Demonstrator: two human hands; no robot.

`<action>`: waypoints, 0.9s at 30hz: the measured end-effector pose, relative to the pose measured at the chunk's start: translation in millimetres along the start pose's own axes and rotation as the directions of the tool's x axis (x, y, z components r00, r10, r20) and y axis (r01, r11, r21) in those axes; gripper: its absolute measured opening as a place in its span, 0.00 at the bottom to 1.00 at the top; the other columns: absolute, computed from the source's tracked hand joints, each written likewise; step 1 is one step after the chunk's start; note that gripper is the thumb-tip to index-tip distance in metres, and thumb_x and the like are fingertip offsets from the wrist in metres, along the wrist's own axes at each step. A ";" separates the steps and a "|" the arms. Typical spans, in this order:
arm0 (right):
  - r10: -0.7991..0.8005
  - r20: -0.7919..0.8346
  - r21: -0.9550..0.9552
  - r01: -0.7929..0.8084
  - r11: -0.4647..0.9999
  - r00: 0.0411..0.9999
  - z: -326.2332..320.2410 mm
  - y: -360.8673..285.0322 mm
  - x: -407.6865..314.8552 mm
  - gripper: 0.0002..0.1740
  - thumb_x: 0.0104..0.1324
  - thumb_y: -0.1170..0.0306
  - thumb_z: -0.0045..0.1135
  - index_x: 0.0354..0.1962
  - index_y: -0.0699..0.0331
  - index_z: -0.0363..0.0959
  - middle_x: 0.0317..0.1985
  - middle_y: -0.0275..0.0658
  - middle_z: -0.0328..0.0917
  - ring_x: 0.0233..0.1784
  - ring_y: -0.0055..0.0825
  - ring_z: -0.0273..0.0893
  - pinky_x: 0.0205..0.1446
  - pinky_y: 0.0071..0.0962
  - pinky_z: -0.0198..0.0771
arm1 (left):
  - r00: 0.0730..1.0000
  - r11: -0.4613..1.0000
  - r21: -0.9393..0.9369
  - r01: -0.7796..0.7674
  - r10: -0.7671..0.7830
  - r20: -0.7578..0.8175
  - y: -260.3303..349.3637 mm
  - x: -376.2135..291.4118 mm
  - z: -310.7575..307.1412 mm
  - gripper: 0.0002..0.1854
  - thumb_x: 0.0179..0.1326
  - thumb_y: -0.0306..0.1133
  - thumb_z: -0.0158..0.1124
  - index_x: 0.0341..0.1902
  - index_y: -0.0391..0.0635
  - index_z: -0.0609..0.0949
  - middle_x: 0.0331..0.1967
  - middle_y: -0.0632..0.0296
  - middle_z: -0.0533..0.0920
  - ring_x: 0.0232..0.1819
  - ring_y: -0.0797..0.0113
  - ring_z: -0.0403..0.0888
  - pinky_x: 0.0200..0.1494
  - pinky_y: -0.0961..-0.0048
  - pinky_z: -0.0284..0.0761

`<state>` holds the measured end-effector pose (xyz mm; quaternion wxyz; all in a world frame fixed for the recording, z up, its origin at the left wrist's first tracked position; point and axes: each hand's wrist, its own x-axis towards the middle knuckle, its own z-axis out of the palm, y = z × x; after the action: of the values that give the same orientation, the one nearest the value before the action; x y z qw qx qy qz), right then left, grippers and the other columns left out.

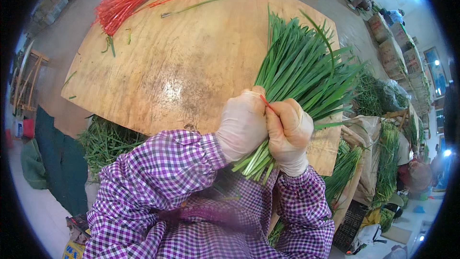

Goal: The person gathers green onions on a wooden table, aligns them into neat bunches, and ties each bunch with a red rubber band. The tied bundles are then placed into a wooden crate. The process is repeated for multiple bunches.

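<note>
My left hand (244, 126) and my right hand (290, 135), both in pale thin gloves, meet at the stem end of a thick bunch of Chinese chives (302, 68). A short piece of red tie strip (266, 102) shows between my fingers, pinched by both fists. The green leaves fan out over the right part of the wooden board, and the pale cut stems point towards my body. Most of the strip is hidden by the hands. At the board's far left lies a bundle of red tie strips (125, 5).
The wooden board (201, 57) has bent-looking edges and a loose leaf (196, 6) on it. Loose greens (107, 142) lie below its near left edge. More chives (387, 162) are at the right. Crates (392, 55) and people stand or crouch in the right background.
</note>
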<state>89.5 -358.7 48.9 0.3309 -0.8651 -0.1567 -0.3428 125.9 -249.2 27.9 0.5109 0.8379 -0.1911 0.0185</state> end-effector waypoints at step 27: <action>0.140 0.239 -0.192 -0.094 0.977 0.961 22.4 2.4 15.5 0.04 0.51 0.77 0.59 0.23 0.62 0.72 0.19 0.42 0.68 0.22 0.43 0.72 0.24 0.37 0.66 | 0.956 0.847 -0.497 0.189 -0.274 -0.104 -28.2 -6.3 -4.0 0.04 0.53 0.23 0.57 0.33 0.37 0.78 0.28 0.47 0.77 0.33 0.51 0.76 0.38 0.62 0.71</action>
<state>112.8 -344.5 46.3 0.2492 -0.9355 -0.1144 -0.2229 130.3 -232.5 4.5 0.7159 0.6966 -0.0423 -0.0200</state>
